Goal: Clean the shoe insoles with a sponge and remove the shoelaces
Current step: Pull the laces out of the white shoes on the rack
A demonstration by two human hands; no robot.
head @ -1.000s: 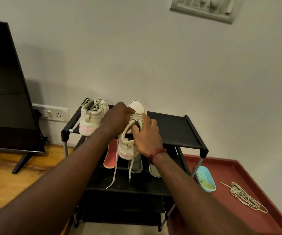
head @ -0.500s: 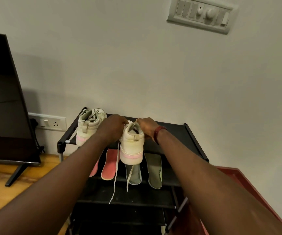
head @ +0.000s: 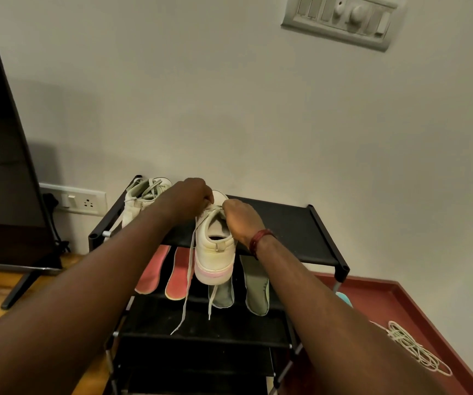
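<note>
Head view: what has changed in the last second?
— The shoe [head: 215, 252], tipped up in both hands a second ago, now sits on the rack's [head: 300, 232] top shelf, heel toward the viewer. The left hand [head: 192, 195] and right hand [head: 242, 220] have moved to its upper eyelets. Their fingers are curled and pinch the lace [head: 187, 280], whose two ends dangle past the shelf edge.
— And for the task?
— Unlacing of this shoe looks under way. One freed lace coil [head: 413, 347] already lies on the red tray [head: 400, 303] to the right. A second shoe [head: 144, 195] at the shelf's left is laced. Four insoles [head: 255, 283], two pink and two grey, lean on the shelf below. No sponge shows.
— Any writing?
— None readable on the shoes, wall switches [head: 340, 18] or socket [head: 73, 199].
</note>
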